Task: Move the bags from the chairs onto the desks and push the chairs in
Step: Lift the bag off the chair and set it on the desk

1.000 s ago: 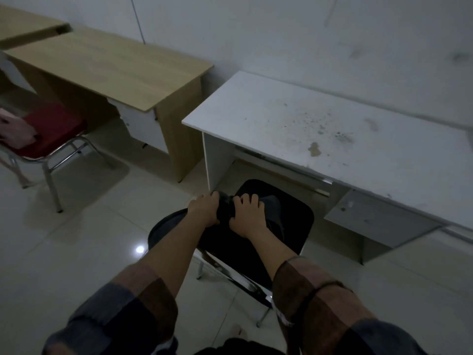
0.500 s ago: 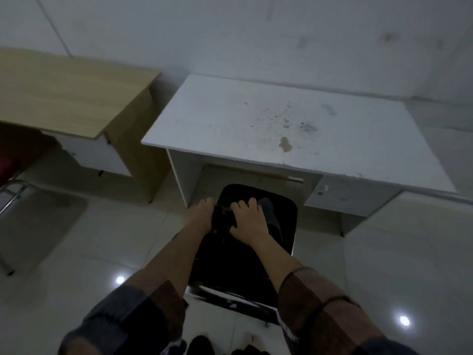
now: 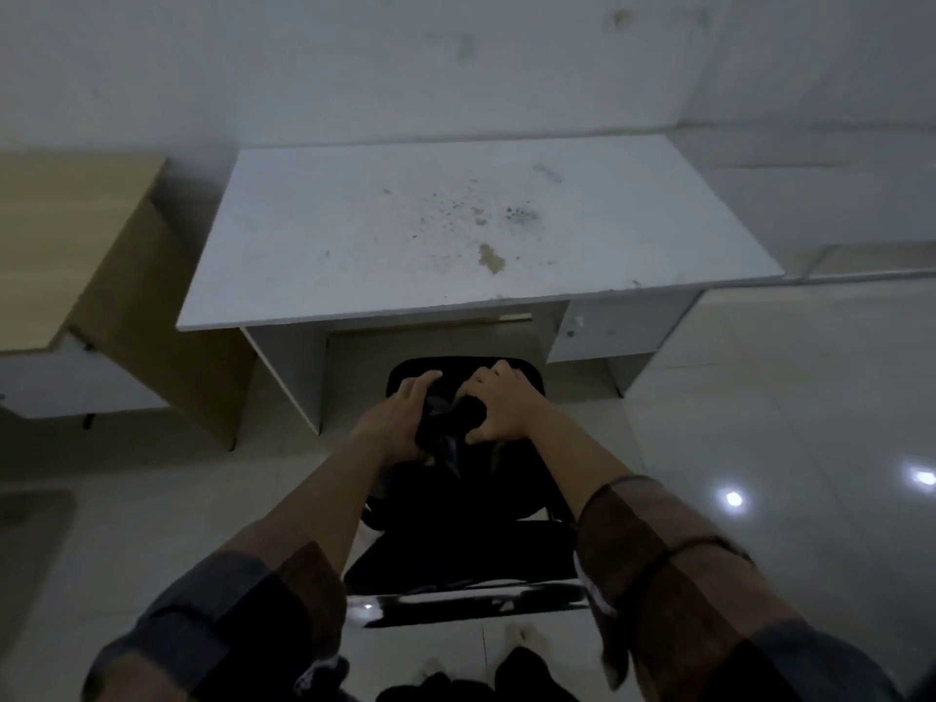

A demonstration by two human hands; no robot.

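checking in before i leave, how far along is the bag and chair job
Nothing looks finished yet. In hand: the left hand and right hand grip a dark bag over the black chair. Left: the white desk holds no bag, and the chair stands pulled out in front of it.
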